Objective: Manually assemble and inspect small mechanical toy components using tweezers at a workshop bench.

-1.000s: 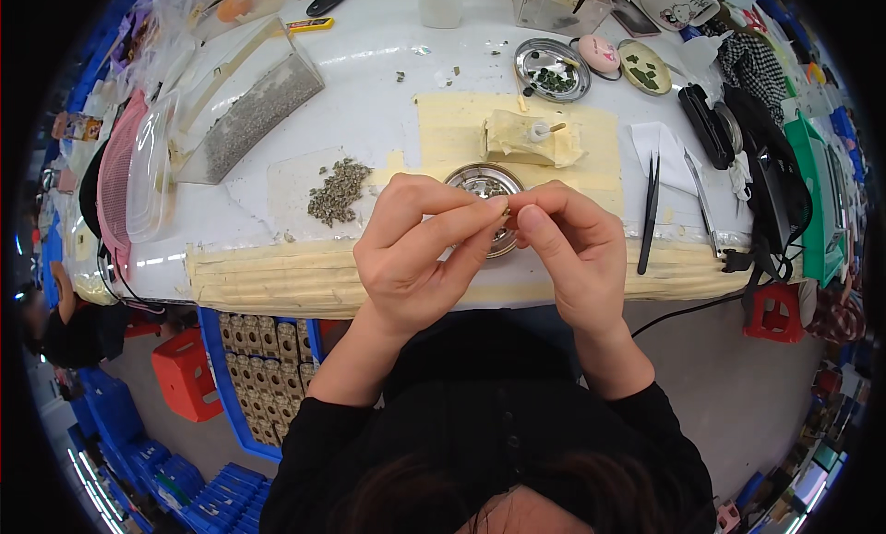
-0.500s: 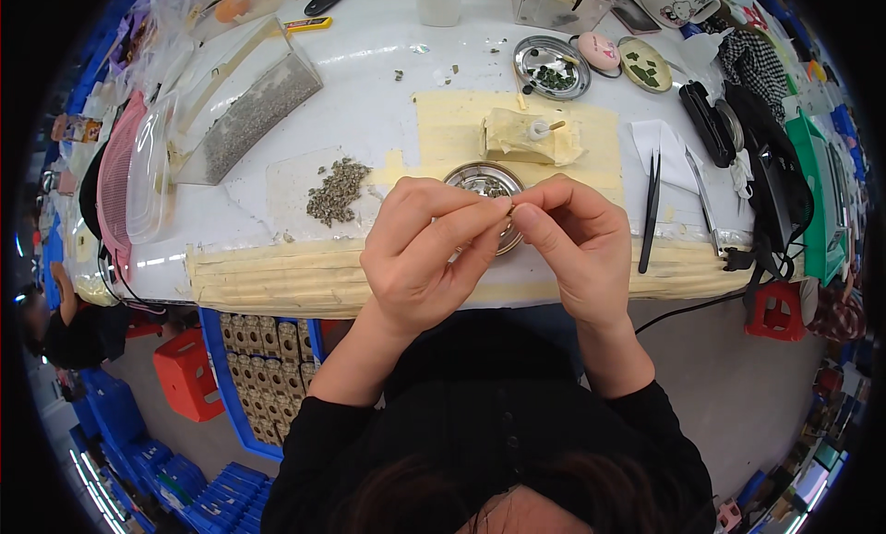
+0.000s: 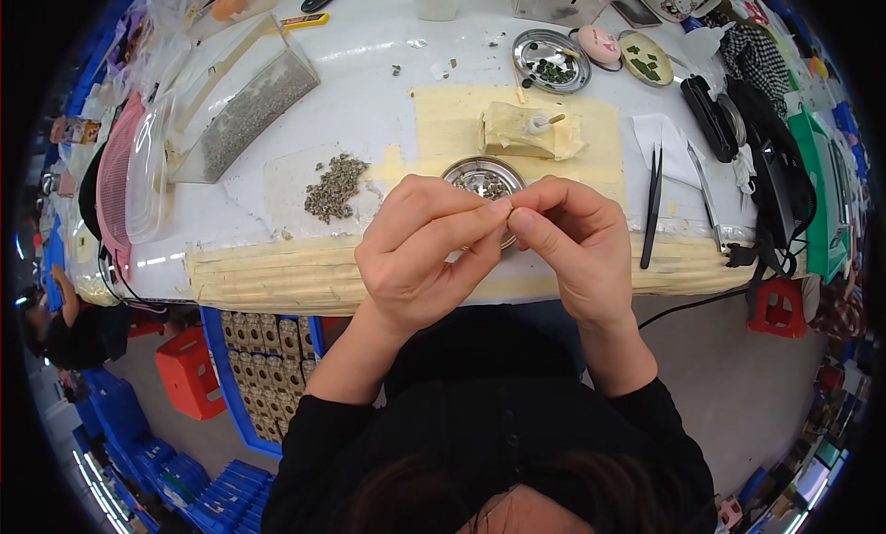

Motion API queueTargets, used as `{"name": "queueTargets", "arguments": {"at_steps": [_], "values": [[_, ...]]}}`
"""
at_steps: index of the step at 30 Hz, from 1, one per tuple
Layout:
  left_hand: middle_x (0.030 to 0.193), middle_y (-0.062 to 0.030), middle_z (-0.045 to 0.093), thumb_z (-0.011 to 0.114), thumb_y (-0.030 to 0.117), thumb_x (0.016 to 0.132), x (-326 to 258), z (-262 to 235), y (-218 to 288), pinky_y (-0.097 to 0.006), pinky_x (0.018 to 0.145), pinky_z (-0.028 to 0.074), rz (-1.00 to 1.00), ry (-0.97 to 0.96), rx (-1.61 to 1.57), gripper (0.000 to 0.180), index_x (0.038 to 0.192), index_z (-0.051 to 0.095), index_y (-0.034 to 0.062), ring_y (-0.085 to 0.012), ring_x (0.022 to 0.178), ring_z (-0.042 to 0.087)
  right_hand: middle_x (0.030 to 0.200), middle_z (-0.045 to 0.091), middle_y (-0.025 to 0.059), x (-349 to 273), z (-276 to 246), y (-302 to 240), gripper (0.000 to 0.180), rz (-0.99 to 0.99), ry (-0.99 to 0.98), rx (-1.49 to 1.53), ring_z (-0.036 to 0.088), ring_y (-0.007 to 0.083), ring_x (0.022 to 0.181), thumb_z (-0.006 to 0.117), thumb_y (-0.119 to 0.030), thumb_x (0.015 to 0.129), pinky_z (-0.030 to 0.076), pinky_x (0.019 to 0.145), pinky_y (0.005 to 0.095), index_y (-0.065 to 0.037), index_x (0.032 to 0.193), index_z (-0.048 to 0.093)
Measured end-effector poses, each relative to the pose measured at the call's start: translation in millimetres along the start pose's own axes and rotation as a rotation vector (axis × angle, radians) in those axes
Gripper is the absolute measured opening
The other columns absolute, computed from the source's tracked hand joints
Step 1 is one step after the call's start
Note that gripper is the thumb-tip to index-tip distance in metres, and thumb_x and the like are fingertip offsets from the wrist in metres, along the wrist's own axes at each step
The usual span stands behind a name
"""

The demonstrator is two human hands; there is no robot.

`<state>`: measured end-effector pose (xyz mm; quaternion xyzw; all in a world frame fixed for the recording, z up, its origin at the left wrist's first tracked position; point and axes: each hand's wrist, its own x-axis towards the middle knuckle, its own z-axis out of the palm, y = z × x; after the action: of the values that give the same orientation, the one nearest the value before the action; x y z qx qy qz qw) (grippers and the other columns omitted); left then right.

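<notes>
Pinching over dish (image 3: 458, 176): left hand (image 3: 417, 248), right hand (image 3: 580, 248) closed fingertip to fingertip, apparently on tiny piece, hidden. Likely light, stiff, slippery; hold by edges.

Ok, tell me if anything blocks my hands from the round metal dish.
Nothing visible does: the left hand and right hand meet over the round metal dish, covering its near part. The tape-covered block sits beyond it.

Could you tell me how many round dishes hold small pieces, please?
3: a metal dish partly behind the left hand and right hand, a silver dish farther back, and a smaller dish with green pieces to its right. More may be hidden.
</notes>
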<state>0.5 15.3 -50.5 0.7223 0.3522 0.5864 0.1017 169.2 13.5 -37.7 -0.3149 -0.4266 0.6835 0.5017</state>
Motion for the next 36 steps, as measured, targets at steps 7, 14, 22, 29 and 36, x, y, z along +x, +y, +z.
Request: {"name": "queueTargets", "arguments": {"at_steps": [7,14,22,29,36], "values": [[0.083,-0.0088,0.07,0.075,-0.008,0.073,-1.9,-1.0,-1.1,-0.029,0.065,0.051,-0.144,0.007,-0.182,0.02,0.091,0.071,0.0001,-0.0212,0.072,0.066,0.091,0.067,0.0031,-0.1,-0.4,-1.4,0.013,0.026,0.007,0.015,0.063,0.0073,0.085,0.068,-0.002,0.09,0.052,0.078,0.0222,0.004,0.102,0.066],[0.086,-0.0108,0.069,0.07,-0.009,0.078,-6.7,-3.5,-1.8,-0.027,0.068,0.049,-0.309,-0.011,-0.409,0.018,0.095,0.069,-0.0024,-0.0173,0.076,0.064,0.095,0.066,0.0036,-0.2,4.1,-1.5,0.015,0.038,-0.017,0.067,0.063,0.008,0.086,0.067,-0.002,0.091,0.053,0.078,0.0227,0.003,0.104,0.063],[0.088,-0.0105,0.069,0.069,-0.009,0.081,-6.7,-3.5,-0.7,-0.026,0.07,0.048,-0.347,-0.021,-0.469,0.017,0.096,0.068,-0.0029,-0.0161,0.079,0.062,0.096,0.065,0.0035,0.6,2.7,-0.3,0.014,0.05,-0.037,0.102,0.063,0.0083,0.089,0.066,-0.002,0.091,0.053,0.081,0.0231,0.003,0.103,0.062],[0.089,-0.0107,0.068,0.069,-0.008,0.081,-5.7,-4.3,-3.5,-0.026,0.07,0.048,-0.305,-0.045,-0.481,0.018,0.099,0.068,-0.0031,-0.016,0.079,0.062,0.094,0.062,0.0013,-0.3,6.2,2.9,0.011,-0.006,-0.05,0.066,0.058,0.0064,0.086,0.064,-0.002,0.092,0.048,0.078,0.0218,0.001,0.101,0.059],[0.089,-0.0107,0.068,0.071,-0.006,0.082,-5.1,-4.5,0.9,-0.027,0.071,0.048,-0.346,-0.042,-0.526,0.018,0.1,0.068,-0.0032,-0.016,0.08,0.062,0.086,0.058,0.0035,2.6,4.1,7.3,0.01,-0.393,0.013,-0.505,0.054,0.0107,0.074,0.068,0.0,0.086,0.045,0.068,0.0239,0.0,0.094,0.061]]}}
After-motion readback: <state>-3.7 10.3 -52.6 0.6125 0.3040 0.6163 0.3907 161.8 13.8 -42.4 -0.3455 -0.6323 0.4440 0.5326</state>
